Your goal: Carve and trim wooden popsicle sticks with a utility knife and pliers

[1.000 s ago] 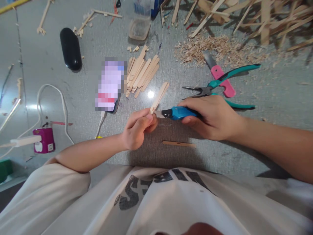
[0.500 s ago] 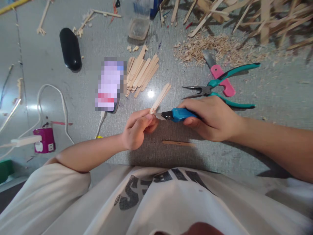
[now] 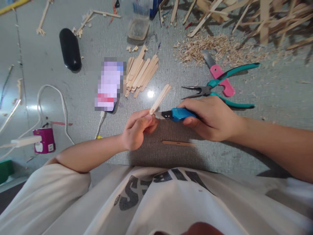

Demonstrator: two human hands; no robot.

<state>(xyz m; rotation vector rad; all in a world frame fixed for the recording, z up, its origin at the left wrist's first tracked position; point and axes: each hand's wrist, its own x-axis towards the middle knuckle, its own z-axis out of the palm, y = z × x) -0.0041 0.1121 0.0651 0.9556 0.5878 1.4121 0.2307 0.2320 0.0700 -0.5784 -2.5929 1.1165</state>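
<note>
My left hand (image 3: 140,127) is closed, pinching the lower end of some light wooden sticks (image 3: 160,99) that slant up to the right. In my right hand (image 3: 210,119) is a blue utility knife (image 3: 182,114), its blade pointing left at the pinched end of the sticks, close to my left fingertips. A single wooden stick (image 3: 178,143) lies on the table below the knife. Above my left hand rests a pile of wooden sticks (image 3: 141,73). Whether the blade touches the wood is too small to tell.
Teal pliers (image 3: 207,89) and a pink-handled knife (image 3: 220,74) lie beyond my right hand. Wood shavings (image 3: 212,49) are behind them. A phone (image 3: 109,85), a black case (image 3: 70,49) and a purple adapter (image 3: 44,140) are at the left.
</note>
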